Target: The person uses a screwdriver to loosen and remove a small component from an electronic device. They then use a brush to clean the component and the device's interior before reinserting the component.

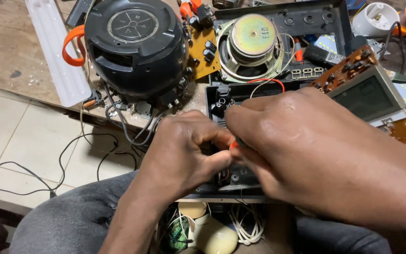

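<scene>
The black plastic casing (214, 101) lies open at the near edge of the tabletop (10, 51), right over my lap, and both my hands are bunched together on top of it. My left hand (184, 150) is curled shut, fingers folded in against the casing, though I cannot tell what it pinches. My right hand (306, 146) is closed around a small tool with an orange handle (233, 144), only a sliver of which shows between my fingers. Behind the casing sits a round speaker (252, 44) in its black panel, with a yellow circuit board (205, 51) beside it and a big round black housing (135, 47) to the left. A white plastic strip (55, 49) lies along the worn wooden surface. To the right rests a grey display module (365, 96) on brown boards. Below the edge I see pale floor tiles (5, 127) with loose black wire (34, 176) trailing across them
</scene>
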